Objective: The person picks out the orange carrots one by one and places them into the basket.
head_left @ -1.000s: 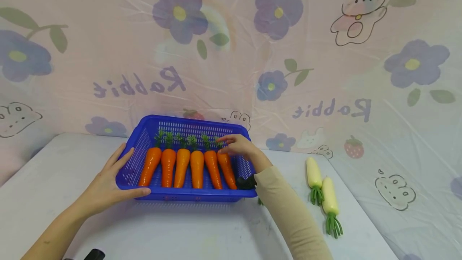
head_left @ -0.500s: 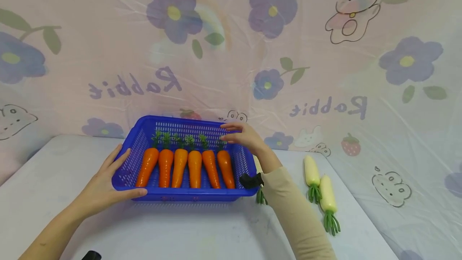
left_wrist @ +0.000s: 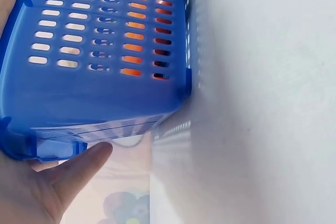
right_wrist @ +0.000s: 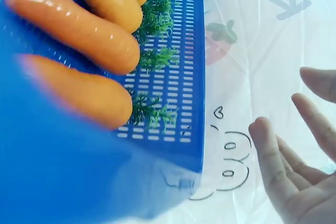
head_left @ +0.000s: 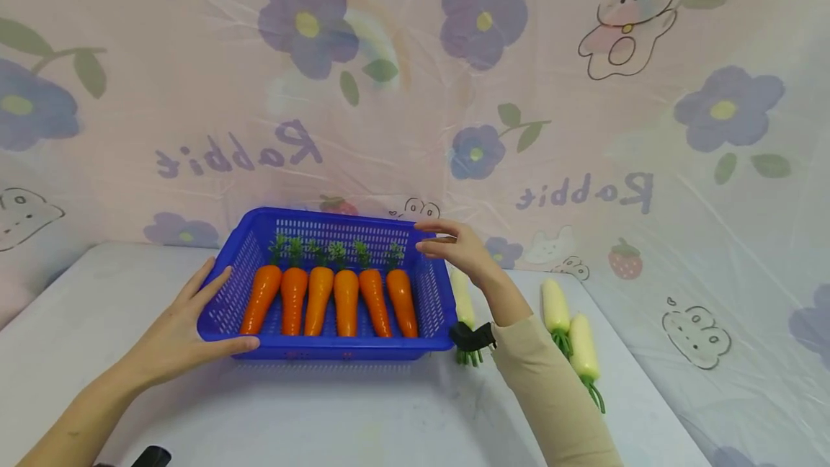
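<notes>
A blue plastic basket (head_left: 337,343) stands on the white table with a row of several orange carrots (head_left: 346,303) inside, their green tops toward the back wall. My left hand (head_left: 184,326) rests on the basket's left front corner, thumb along the front rim and straight fingers spread by the left side. In the left wrist view the extended fingers (left_wrist: 86,169) reach past the slotted basket wall (left_wrist: 100,87). My right hand (head_left: 463,251) holds nothing; its fingers are loosely bent near the basket's back right corner. Apart from the rim, that same hand (right_wrist: 294,171) shows in the right wrist view.
Right of the basket lies a white radish (head_left: 462,301) with green stems, partly behind the right arm. Two more white radishes (head_left: 554,305) lie toward the table's right edge. Behind the table hangs a patterned cloth (head_left: 402,107). A black strap (head_left: 472,336) sits at the right wrist.
My right hand has left the rightmost carrot's top and moved right, over the basket's right end. That carrot lies straighter now, and the nearest radish shows more. The left hand keeps its place.
</notes>
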A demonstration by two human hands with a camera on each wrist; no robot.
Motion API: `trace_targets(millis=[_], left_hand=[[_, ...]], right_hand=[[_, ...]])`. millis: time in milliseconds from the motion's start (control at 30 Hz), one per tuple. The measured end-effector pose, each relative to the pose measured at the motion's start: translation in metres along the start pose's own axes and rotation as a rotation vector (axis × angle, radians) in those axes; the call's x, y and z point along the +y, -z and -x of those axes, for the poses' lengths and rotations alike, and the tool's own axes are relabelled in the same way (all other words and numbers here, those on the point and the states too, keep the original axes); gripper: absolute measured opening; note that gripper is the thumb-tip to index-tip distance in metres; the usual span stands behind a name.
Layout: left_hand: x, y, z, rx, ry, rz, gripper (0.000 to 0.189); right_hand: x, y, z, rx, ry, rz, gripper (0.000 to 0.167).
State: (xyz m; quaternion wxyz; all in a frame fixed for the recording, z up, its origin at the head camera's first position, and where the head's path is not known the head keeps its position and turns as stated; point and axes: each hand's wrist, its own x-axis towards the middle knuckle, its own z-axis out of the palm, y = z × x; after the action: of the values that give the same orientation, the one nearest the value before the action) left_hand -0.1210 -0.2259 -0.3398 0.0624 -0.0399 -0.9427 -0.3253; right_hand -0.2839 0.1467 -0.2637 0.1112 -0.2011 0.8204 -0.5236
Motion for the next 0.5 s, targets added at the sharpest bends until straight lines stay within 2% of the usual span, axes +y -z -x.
trace_targets(millis=[200, 500], left_hand=[[-0.002, 0.002, 0.0, -0.014, 0.012, -0.135, 0.111], [-0.001, 0.006, 0.002, 0.051, -0.05, -0.15, 0.107]], right_hand=[[0.002, 0.005, 0.011, 0.019, 0.021, 0.052, 0.041], [0.023, 0.01, 0.027, 0.024, 0.089, 0.095, 0.04]])
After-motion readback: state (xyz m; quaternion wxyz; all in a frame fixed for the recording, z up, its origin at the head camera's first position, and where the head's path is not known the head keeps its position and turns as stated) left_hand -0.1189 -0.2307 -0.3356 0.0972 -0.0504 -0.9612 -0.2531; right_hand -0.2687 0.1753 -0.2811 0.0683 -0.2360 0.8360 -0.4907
